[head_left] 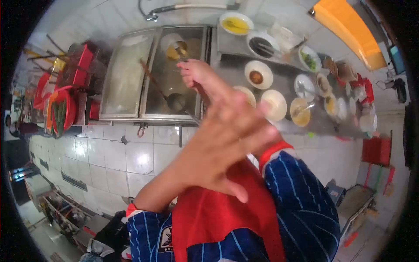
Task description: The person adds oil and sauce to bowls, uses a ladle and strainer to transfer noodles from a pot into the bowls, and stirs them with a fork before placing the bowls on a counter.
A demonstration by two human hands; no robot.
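My left hand (218,142) is close to the camera, its thumb and fingers spread and slightly blurred, with nothing in it. It crosses in front of my right forearm. My right hand (197,73) reaches over the right-hand steel vat, fingers closed on the handle of a metal ladle (178,51). The ladle's bowl hangs over the cloudy liquid and looks yellowish inside; a pale round shape lies just behind it. Another long-handled ladle (176,102) rests in the same vat (149,100), near its front edge. Part of the right hand's grip is hidden.
A second vat (126,78) of pale liquid stands to the left. On the right counter are several bowls, including a bowl with brown sauce (256,77), a yellow-liquid bowl (236,25) and a bowl of chopped greens (310,60). Red baskets (78,67) stand far left.
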